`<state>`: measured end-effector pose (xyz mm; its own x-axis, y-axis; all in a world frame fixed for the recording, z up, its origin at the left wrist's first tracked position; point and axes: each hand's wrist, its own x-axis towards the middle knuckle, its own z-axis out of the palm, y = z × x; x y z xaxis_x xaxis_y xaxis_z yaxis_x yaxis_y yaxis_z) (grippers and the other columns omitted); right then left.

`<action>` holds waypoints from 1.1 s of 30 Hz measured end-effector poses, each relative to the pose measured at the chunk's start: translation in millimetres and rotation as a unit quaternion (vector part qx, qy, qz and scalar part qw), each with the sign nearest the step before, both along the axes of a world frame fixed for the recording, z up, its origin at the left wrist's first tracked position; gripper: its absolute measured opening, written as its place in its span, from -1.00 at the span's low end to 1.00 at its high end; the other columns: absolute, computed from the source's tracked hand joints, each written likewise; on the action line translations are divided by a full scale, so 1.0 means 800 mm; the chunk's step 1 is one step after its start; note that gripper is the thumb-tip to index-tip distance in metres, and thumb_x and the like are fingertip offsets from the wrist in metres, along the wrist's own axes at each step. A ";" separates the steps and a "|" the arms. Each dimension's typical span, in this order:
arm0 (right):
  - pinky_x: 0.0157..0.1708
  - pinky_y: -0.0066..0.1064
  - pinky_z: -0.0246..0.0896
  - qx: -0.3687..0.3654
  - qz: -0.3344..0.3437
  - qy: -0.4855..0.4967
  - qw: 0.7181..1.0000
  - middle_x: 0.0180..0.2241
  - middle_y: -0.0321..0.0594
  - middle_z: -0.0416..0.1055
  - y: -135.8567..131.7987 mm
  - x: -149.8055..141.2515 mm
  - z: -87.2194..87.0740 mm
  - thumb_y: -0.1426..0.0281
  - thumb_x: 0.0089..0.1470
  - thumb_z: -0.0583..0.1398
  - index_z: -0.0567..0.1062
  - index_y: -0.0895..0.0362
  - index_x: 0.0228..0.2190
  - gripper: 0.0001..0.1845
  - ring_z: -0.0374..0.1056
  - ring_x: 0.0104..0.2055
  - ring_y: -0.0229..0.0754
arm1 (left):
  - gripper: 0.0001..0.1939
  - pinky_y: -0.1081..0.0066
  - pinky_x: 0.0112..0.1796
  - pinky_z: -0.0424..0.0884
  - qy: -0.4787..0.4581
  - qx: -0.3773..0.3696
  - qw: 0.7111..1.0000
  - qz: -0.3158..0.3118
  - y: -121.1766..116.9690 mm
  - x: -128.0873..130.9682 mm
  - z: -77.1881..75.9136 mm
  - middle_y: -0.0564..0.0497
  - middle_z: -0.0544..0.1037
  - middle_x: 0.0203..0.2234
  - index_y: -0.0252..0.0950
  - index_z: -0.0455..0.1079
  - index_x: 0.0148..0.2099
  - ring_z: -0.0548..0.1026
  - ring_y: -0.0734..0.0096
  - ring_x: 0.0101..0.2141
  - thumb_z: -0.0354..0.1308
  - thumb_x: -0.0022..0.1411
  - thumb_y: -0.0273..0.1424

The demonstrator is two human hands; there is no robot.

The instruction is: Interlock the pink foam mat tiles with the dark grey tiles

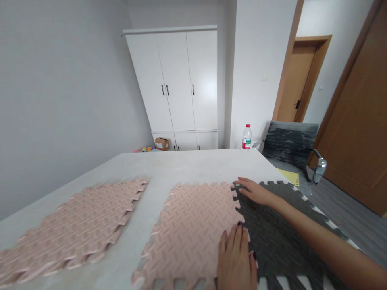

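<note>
While the two foam tiles lie side by side on the pale grey tabletop (187, 163), both hands press along the seam where they meet, so the step in hand looks to be the locking together of their toothed edges. The left hand (237, 257) lies flat, palm down, with its fingers (234, 237) stretched out and close together, on the near end of the seam; it grips nothing and only bears down. The right hand (255, 191) reaches across to the far end of the same seam, its fingers (243, 181) likewise extended and flat on the corner, holding nothing.

The pink square foam mat tile with a raised chevron tread (193, 225) lies in the middle of the table; the dark grey foam mat tile of the same pattern (278, 237) lies to its right, under the right forearm. Their puzzle-cut tabs appear meshed along most of the joint, though whether every tooth sits fully down I cannot tell. The next move, as I judge it, calls for firm downward pressure walked along the seam, with the tabs kept lined up so that none rides over its neighbour.

A second pink foam mat piece (75, 225) lies well apart to the left, unjoined. A plastic bottle with a red cap (246, 137) stands at the table's far edge, near a grey chair (290, 147).
</note>
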<state>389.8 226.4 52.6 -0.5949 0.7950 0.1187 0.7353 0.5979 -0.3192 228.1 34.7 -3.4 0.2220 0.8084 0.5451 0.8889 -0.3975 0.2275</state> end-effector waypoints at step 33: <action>0.19 0.16 -0.22 -0.030 0.043 -0.136 0.989 0.29 -0.03 -0.15 -0.020 -0.013 -0.011 -0.27 -0.09 0.00 -0.03 0.09 0.26 0.05 -0.20 0.31 0.13 | -0.55 0.04 0.05 0.37 -0.037 -0.040 0.999 -0.001 -0.005 -0.005 0.003 -0.04 0.35 0.12 -0.13 0.32 0.11 0.32 0.17 0.11 0.00 0.21 -0.14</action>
<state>379.3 210.7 44.0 -0.6643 0.7405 -0.1014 0.7459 0.6482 -0.1529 224.1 30.6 -1.3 0.1849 0.8498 0.4935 0.8678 -0.3769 0.3238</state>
